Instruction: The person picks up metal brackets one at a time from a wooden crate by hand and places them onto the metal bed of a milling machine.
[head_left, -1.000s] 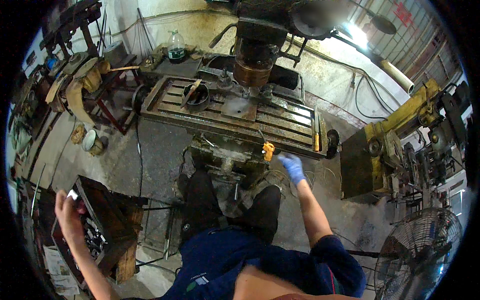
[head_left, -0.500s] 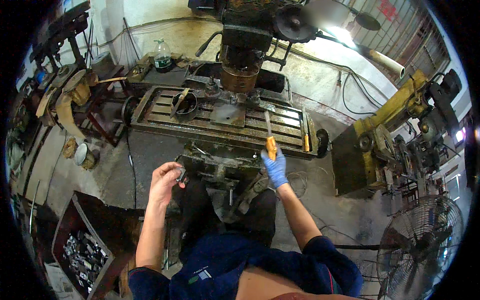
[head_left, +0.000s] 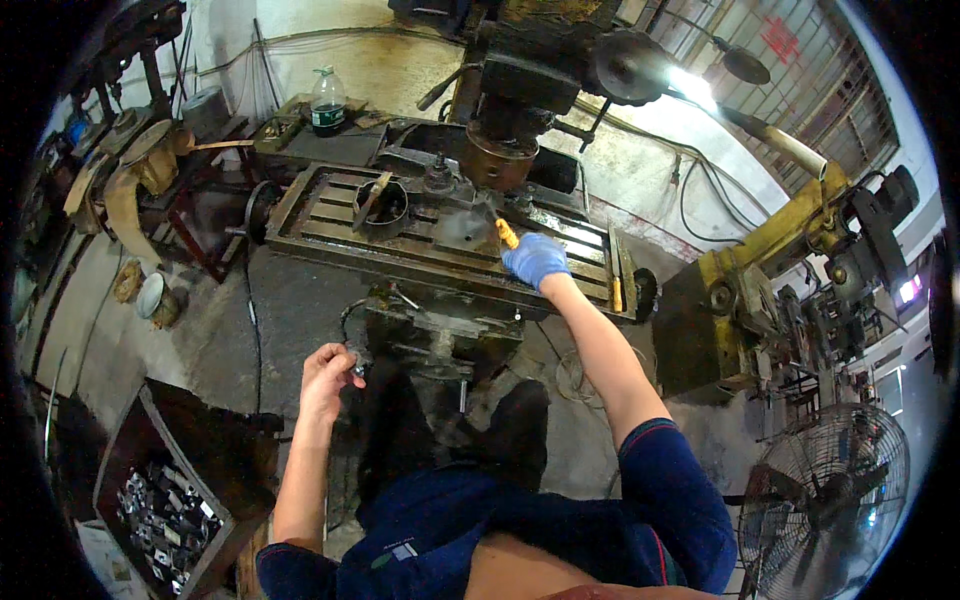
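Observation:
My right hand (head_left: 538, 260), in a blue glove, grips the yellow-orange handle of a file (head_left: 507, 234) over the slotted machine table (head_left: 330, 212). The file's blade points up toward the milling machine's spindle head (head_left: 500, 160), where its tip is blurred. Below the table's front edge, over my left knee, my bare left hand (head_left: 322, 382) pinches a small grey metal piece (head_left: 358, 367); the fingers partly cover it. A pot (head_left: 384, 222) with a brush or flat stick across it stands on the table, left of the file.
A second orange-handled file (head_left: 617, 285) lies at the table's right end. A bin of small metal parts (head_left: 165, 520) stands at lower left, and a large fan (head_left: 825, 500) at lower right. A yellow machine (head_left: 715, 290) stands to the right; a plastic bottle (head_left: 327, 105) is behind.
My right hand has moved forward and slightly left with the file, from the table's front edge to over the table near the spindle. My left hand has stayed nearly in place with the metal piece.

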